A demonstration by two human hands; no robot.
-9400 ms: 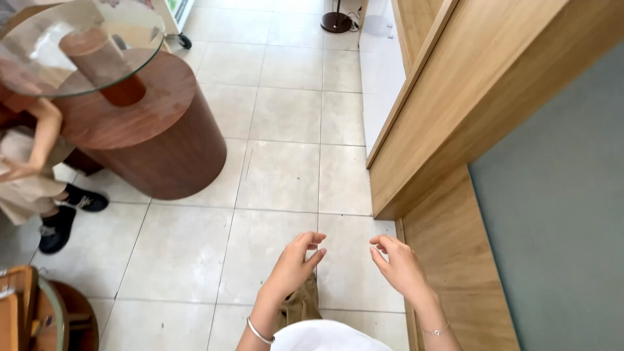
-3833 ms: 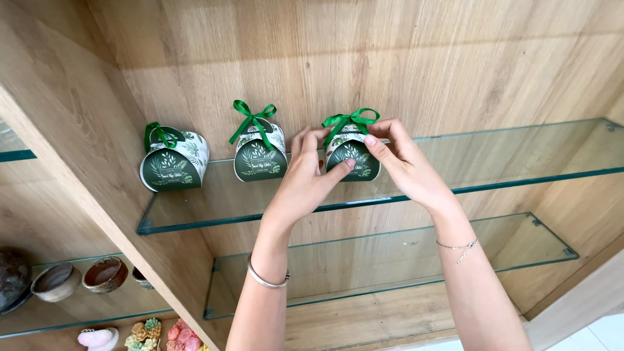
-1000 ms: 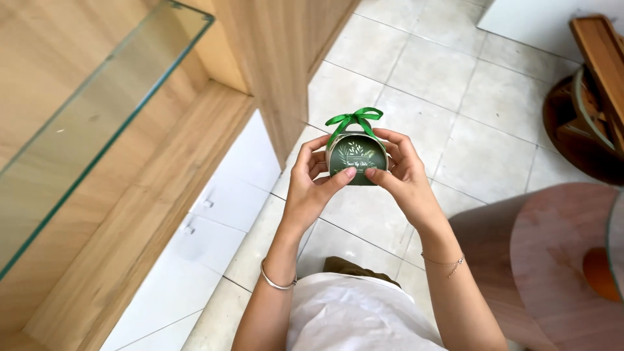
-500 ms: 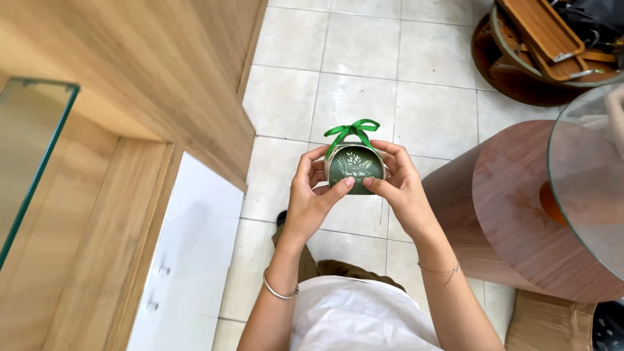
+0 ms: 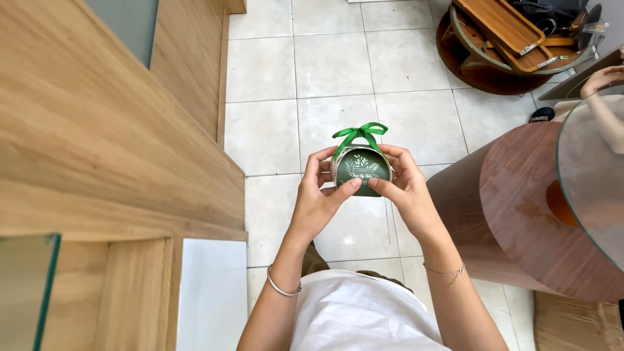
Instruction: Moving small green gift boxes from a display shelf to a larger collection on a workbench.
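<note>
One small round green tin point(image 5: 361, 171) sits between two hands, held up over the pale tiled floor point(image 5: 312, 78) in front of the person's chest. The tin's dark green face, printed with a pale leaf pattern, is turned toward the camera, and one green ribbon bow point(image 5: 359, 133) stands on its top edge. The left hand point(image 5: 318, 195) clasps the tin from its left side, fingers curled behind the rim and the thumb laid across the lower part of the face. The right hand point(image 5: 406, 188) grips it from the right in the same way, its thumb meeting the left thumb near the bottom of the face. Both hands are closed on the tin, and it touches nothing else.

One silver bangle point(image 5: 281, 286) circles the left wrist, and one thin chain bracelet point(image 5: 447, 272) hangs on the right wrist. The person wears a white top point(image 5: 364, 318).

To the left runs a light wooden shelving unit point(image 5: 110, 130), with one edge of a glass shelf point(image 5: 29, 286) showing at the bottom corner. To the right stands one round dark wooden counter point(image 5: 520, 214) with a round glass top point(image 5: 591, 169) over it. Another person's hand point(image 5: 601, 78) shows at the right edge, above that glass. At the top right, one round stand holds wooden trays point(image 5: 504, 29).
</note>
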